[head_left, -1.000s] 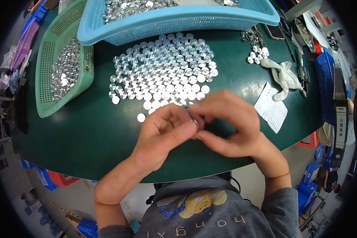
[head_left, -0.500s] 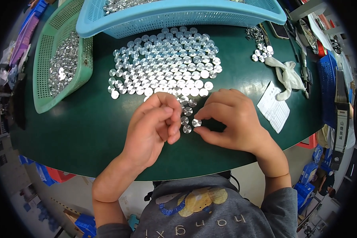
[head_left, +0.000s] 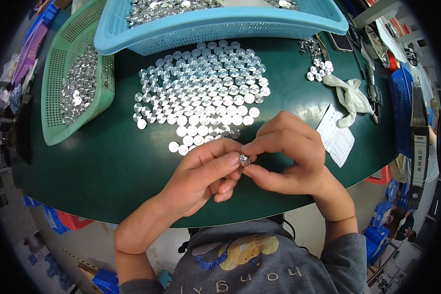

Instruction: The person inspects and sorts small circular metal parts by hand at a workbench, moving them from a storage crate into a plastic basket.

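Observation:
A small shiny round metal piece (head_left: 245, 159) is pinched between my two hands over the near part of the table. My left hand (head_left: 201, 177) has thumb and forefinger closed on its left side, the other fingers curled below. My right hand (head_left: 294, 156) grips it from the right between thumb and forefinger. Just beyond my hands, many silver metal discs (head_left: 201, 100) lie flat in close rows. The nearest discs are partly hidden behind my left hand.
A green basket (head_left: 103, 83) of small metal pieces stands at left, a light blue basket (head_left: 220, 30) of metal parts at the back. To the right lie small metal parts (head_left: 321, 68), a white glove (head_left: 349, 98), a paper sheet (head_left: 337, 139) and a phone (head_left: 341, 42) on the green table (head_left: 108, 186).
My right hand has lifted a metal piece off the table and brought it to my left hand. My left hand has moved right, and its thumb and forefinger have closed on the piece.

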Available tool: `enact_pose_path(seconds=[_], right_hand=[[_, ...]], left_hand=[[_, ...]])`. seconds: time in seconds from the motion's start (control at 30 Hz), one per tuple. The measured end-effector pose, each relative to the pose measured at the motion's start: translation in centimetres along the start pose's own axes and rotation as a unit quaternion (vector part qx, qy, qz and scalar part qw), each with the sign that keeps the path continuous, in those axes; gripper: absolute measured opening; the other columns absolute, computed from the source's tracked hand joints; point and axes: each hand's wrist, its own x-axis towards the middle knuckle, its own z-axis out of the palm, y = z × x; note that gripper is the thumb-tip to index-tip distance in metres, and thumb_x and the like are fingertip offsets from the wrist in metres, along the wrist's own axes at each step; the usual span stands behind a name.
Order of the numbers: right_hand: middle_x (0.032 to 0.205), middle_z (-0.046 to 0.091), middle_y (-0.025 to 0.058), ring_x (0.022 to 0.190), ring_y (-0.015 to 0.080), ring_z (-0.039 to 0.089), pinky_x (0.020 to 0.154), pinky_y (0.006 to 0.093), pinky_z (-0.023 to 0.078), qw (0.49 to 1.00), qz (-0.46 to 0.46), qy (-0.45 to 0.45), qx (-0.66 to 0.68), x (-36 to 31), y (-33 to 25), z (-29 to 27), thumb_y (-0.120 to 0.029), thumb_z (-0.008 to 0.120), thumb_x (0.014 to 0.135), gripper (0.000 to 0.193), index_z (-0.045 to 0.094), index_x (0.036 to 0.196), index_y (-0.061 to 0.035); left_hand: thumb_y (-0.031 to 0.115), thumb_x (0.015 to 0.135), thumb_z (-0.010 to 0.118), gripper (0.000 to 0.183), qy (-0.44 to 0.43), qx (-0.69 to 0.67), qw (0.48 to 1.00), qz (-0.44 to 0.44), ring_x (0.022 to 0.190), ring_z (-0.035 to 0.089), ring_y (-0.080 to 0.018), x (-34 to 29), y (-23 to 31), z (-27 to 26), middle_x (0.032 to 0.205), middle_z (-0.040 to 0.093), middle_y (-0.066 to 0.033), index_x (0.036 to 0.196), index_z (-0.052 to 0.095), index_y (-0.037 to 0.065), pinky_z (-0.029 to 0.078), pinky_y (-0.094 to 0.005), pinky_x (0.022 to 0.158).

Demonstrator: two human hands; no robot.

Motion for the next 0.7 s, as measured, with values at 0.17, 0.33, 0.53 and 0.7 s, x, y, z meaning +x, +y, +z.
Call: enact_pose_path(seconds=[0.17,0.33,0.53,0.7], right_hand=[[0.069,0.057,0.0021,0.061,0.0178,0.056,0.053,0.0278,0.041,1.000,0.003,0.004,0.001,-0.12,0.02,0.05,-0.006,0.071,0.057,0.022,0.060,0.076,-0.0065],[0.069,0.057,0.0028,0.061,0.0184,0.056,0.053,0.0282,0.041,1.000,-0.002,0.001,-0.001,-0.16,0.07,0.07,-0.007,0.072,0.056,0.023,0.060,0.076,-0.0067],[0.070,0.057,0.0041,0.061,0.0194,0.057,0.053,0.0285,0.041,1.000,-0.012,-0.003,-0.008,0.00,0.10,-0.14,-0.008,0.073,0.055,0.023,0.060,0.075,-0.0069],[0.069,0.057,0.0050,0.061,0.0195,0.056,0.052,0.0285,0.041,1.000,-0.011,-0.002,-0.007,0.10,-0.01,-0.24,-0.008,0.072,0.056,0.022,0.060,0.074,-0.0066]], left_hand=[[0.018,0.091,0.046,0.021,-0.001,-0.003,1.000,-0.005,0.055,0.041,-0.0044,0.04,-0.14,0.04,0.077,0.048,-0.0016,0.102,0.051,0.002,0.035,-0.0199,0.047],[0.019,0.090,0.049,0.020,0.009,0.007,1.000,-0.002,0.056,0.040,-0.0040,-0.02,-0.14,0.14,0.077,0.049,-0.0013,0.099,0.051,0.002,0.035,-0.0193,0.047],[0.019,0.088,0.053,0.018,0.015,0.014,1.000,0.016,0.057,0.039,-0.0036,-0.01,-0.01,0.46,0.077,0.049,-0.0004,0.093,0.049,0.002,0.034,-0.0184,0.047],[0.020,0.089,0.051,0.016,0.007,0.008,1.000,0.019,0.057,0.041,-0.0045,-0.06,0.02,0.27,0.076,0.049,-0.0008,0.091,0.049,0.004,0.033,-0.0193,0.047]])
